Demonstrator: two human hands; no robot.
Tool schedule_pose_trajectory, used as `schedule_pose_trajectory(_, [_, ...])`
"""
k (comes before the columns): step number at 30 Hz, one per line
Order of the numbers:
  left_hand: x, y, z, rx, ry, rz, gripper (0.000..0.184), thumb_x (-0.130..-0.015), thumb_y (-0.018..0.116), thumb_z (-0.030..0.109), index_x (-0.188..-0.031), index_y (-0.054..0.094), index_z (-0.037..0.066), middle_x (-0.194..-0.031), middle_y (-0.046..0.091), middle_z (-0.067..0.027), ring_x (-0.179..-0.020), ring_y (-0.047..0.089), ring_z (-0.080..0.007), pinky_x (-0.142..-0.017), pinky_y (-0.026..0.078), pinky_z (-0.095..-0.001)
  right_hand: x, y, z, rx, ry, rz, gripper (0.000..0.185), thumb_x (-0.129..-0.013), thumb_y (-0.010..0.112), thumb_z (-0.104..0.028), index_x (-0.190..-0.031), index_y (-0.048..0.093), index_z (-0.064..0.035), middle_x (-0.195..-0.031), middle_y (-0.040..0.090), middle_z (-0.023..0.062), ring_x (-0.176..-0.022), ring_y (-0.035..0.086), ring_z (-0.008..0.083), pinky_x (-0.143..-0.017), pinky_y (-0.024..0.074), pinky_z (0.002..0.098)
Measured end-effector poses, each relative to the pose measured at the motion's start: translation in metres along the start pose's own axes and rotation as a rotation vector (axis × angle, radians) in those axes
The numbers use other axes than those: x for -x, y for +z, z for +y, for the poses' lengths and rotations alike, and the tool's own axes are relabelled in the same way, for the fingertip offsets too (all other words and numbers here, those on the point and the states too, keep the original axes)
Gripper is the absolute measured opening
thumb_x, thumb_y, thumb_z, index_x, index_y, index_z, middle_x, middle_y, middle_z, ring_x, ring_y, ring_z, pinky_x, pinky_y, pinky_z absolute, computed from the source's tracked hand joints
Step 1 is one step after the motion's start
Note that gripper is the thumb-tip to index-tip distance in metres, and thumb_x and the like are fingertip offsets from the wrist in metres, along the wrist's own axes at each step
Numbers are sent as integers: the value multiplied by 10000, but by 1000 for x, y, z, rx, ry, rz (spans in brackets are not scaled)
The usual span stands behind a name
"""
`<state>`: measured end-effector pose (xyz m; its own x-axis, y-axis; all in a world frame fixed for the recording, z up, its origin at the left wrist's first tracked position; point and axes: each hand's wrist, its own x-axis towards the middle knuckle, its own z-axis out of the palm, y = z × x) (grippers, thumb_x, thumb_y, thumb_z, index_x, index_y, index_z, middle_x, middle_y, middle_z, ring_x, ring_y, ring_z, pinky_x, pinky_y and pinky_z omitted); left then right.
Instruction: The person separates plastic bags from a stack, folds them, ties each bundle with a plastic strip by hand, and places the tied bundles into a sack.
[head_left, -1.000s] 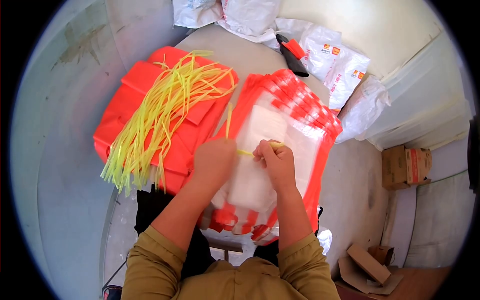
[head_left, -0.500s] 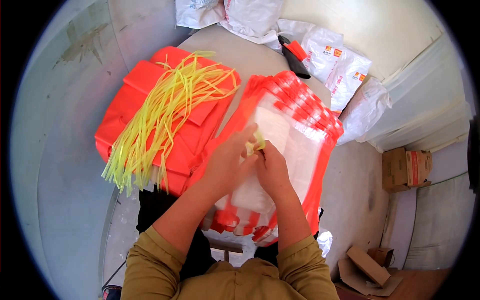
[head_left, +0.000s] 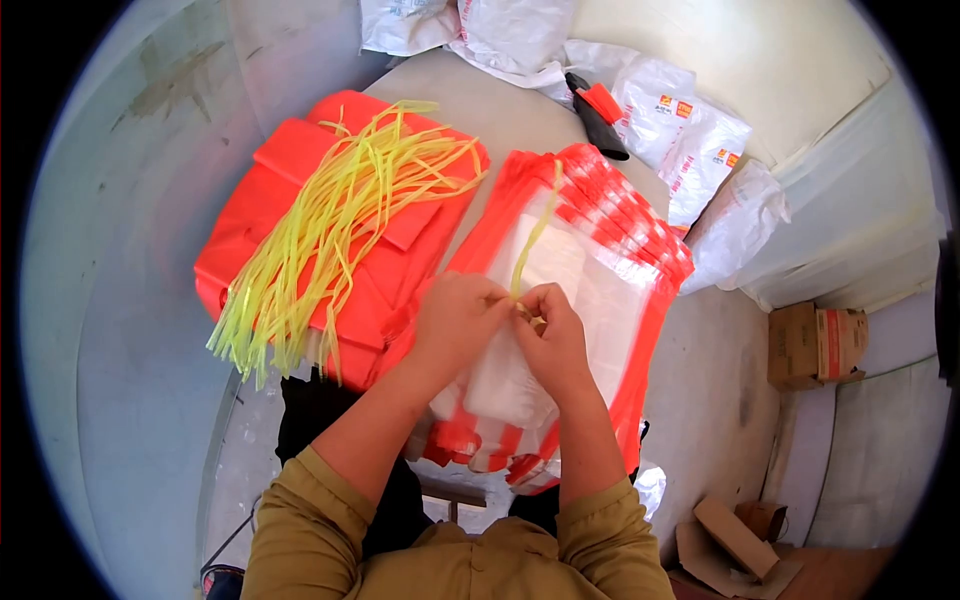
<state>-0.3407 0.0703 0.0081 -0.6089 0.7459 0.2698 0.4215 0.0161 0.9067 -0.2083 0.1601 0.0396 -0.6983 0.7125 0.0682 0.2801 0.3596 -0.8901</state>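
A single yellow strip (head_left: 537, 232) runs up from my fingertips across the stack of clear and red plastic bags (head_left: 625, 290). My left hand (head_left: 462, 318) pinches its lower end, and my right hand (head_left: 552, 335) grips it right beside, the fingertips nearly touching. Beneath both hands lies a folded whitish bundle (head_left: 505, 385) on top of the stack. To the left, a loose bunch of yellow strips (head_left: 325, 225) is spread over folded red plastic (head_left: 285, 150).
Behind the stack, a black object with a red band (head_left: 600, 125) lies on the grey table (head_left: 450, 95). White printed sacks (head_left: 655, 110) line the far edge. Cardboard boxes (head_left: 800, 345) stand on the floor at right, with opened cardboard (head_left: 735, 540) lower down.
My hands have come together at the fingertips, the left hand's fingers closing from a looser spread. The yellow strip, bunched between them half a second ago, now extends upward over the bags.
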Motion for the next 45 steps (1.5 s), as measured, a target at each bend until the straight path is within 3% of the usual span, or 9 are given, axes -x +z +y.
schedule_pose_trajectory(1, [-1, 2, -3, 89, -56, -9, 138, -828, 801, 148, -838, 752, 19, -775, 690, -107, -747, 630, -258, -702, 496, -391, 1, 0, 1, 10, -32, -11, 81, -958, 681, -57, -980, 604, -47, -915, 620, 12, -823, 555, 77, -728, 479, 260])
schedule_pose_trajectory(4, [-1, -2, 2, 173, -184, -66, 142, -845, 782, 152, -851, 751, 14, -766, 682, -106, -688, 620, -247, -655, 489, -389, 4, 3, -4, 150, -74, 43, 125, -879, 660, 1, -997, 631, -27, -980, 677, 140, -933, 667, 325, -813, 548, 393])
schedule_pose_trajectory(10, [1, 0, 1, -54, 53, 1, 144, -867, 751, 158, -834, 724, 20, -778, 679, -125, -748, 631, -308, -694, 484, -437, -3, 3, -14, 561, -451, 166, 244, -804, 679, 22, -1030, 703, -65, -995, 680, 90, -963, 638, 313, -816, 554, 412])
schedule_pose_trajectory(13, [-2, -6, 7, -247, 173, -44, 134, -874, 733, 145, -817, 687, 33, -769, 659, -131, -767, 619, -349, -711, 467, -478, -8, 4, -1, 584, -601, 177, 285, -789, 685, 28, -1055, 724, -67, -1004, 685, 88, -952, 639, 307, -823, 552, 396])
schedule_pose_trajectory(22, [5, -5, 6, -221, 232, -46, 49, -865, 708, 98, -863, 693, 51, -831, 686, -116, -831, 623, -359, -745, 482, -486, -2, -4, 8, 399, -395, 137, 258, -839, 696, 22, -1083, 731, -56, -1002, 719, 128, -969, 668, 302, -826, 557, 394])
schedule_pose_trajectory(28, [5, -5, 9, -199, 145, -54, 48, -879, 706, 99, -885, 713, 52, -849, 698, -120, -831, 626, -354, -753, 494, -464, 6, -7, -14, 174, 56, 80, 276, -914, 712, -66, -1190, 717, -60, -1075, 735, 159, -1028, 682, 315, -890, 550, 385])
schedule_pose_trajectory(31, [5, -3, 6, -149, 112, -59, 61, -884, 709, 108, -890, 718, 48, -847, 697, -126, -827, 626, -357, -749, 495, -455, 5, -15, -4, 277, -24, 54, 316, -916, 705, -69, -1232, 701, -54, -1102, 716, 156, -1073, 673, 312, -924, 539, 381])
schedule_pose_trajectory(34, [4, -2, 5, -87, 53, -62, 81, -891, 711, 118, -901, 721, 38, -855, 698, -132, -832, 629, -357, -748, 496, -450, 4, -18, 8, -128, 133, -23, 304, -902, 693, -37, -1203, 721, -61, -1077, 688, 141, -1097, 658, 295, -962, 521, 375])
schedule_pose_trajectory(45, [3, -4, 5, -88, 36, -95, 98, -898, 706, 124, -905, 726, 29, -857, 697, -140, -844, 638, -357, -749, 498, -449, 5, -19, -4, 173, -142, -58, 230, -855, 698, 34, -1055, 765, -59, -1105, 664, 127, -1055, 650, 292, -898, 539, 372])
